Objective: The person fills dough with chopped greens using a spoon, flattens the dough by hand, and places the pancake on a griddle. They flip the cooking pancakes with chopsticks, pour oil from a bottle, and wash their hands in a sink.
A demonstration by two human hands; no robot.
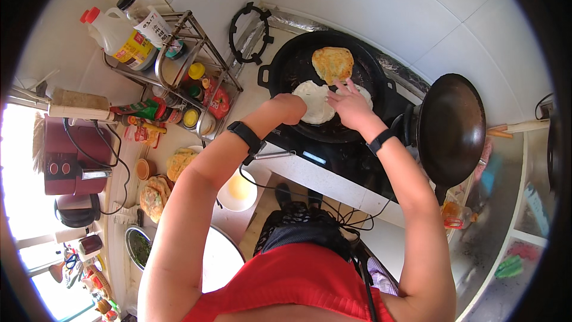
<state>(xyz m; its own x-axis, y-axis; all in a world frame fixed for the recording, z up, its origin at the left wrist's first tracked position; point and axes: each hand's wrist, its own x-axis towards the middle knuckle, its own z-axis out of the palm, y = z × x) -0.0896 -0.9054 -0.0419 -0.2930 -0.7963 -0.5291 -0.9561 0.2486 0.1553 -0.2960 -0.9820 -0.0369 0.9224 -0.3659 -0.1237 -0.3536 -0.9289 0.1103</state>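
Two pale, uncooked-looking flatbreads lie in a wide black two-handled pan on the cooktop. The left pale flatbread shows most of its surface; the right pale flatbread is largely covered. Behind them sits a browned flatbread. My left hand is curled at the left edge of the left flatbread, its fingertips hidden, so a grip on it cannot be made out. My right hand spreads its fingers over the right flatbread, fingertips near the browned one.
A black wok stands right of the pan. Bottles and jars fill a metal rack at left. Nearby are cooked flatbreads, a white bowl of yellow liquid and a cable hanging before the counter. A tiled wall rises behind.
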